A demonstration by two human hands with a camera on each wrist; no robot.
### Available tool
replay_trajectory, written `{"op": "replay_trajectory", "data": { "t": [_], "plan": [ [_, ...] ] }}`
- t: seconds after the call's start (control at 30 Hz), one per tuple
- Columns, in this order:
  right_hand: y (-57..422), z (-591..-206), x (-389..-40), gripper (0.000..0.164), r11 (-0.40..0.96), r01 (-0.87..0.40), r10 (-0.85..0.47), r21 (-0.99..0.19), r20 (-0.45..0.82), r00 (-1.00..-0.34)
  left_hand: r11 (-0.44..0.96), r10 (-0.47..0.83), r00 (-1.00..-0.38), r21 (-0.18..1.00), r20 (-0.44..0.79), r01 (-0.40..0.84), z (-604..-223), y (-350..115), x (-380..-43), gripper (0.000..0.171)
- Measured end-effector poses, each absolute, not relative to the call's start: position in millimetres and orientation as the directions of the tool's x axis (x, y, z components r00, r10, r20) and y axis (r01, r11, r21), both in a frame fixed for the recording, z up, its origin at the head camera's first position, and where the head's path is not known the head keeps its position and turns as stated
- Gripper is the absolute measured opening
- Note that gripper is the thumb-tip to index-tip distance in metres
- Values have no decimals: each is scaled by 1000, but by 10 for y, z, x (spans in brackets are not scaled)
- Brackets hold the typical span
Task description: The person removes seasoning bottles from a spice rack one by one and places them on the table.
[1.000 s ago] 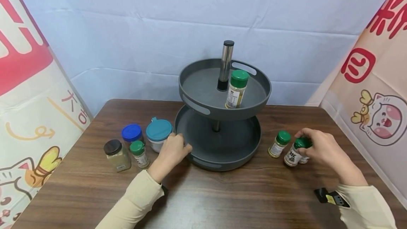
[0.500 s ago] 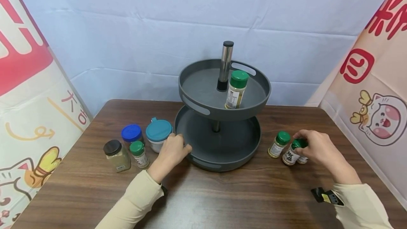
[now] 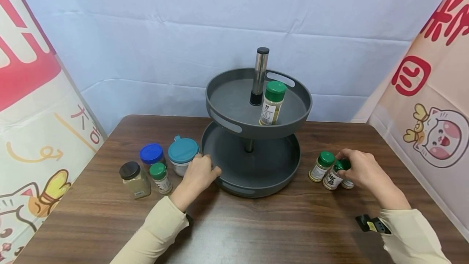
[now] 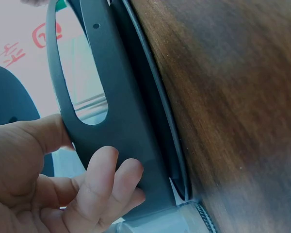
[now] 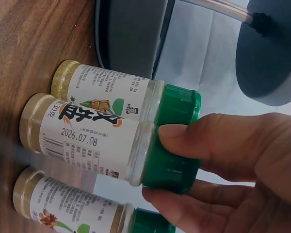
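My right hand pinches the green cap of a spice jar with thumb and fingers. The jar is upright on the table in the head view. A second green-capped jar stands just to its left; a third, partly hidden behind my hand in the head view, is on the right. My left hand grips the left rim of the grey two-tier turntable's lower tray, the thumb over the edge and fingers against the outer wall. One larger green-capped jar stands on the upper tray.
On the table's left stand a teal-lidded container, a blue-lidded jar, a black-lidded jar and a small green-capped jar. A metal post rises through the trays. Cloth hangs behind the table.
My right hand has moved slightly left with the pinched spice jar, nearer the jar on its left. The left hand and the turntable look the same.
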State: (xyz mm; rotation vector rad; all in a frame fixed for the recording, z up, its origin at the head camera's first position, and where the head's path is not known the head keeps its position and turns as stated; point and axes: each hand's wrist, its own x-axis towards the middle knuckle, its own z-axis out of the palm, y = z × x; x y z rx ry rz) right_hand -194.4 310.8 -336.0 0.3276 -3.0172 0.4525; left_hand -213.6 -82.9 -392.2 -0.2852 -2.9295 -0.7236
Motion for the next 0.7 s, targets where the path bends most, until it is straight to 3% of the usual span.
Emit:
{"op": "replay_trajectory", "data": {
  "t": [0.7],
  "plan": [
    [3100, -3370, -1933, 34, 944, -211, -191, -255, 100, -976, 860, 156, -976, 466, 151, 210, -3939, -837, -2143, 25]
  ]
}}
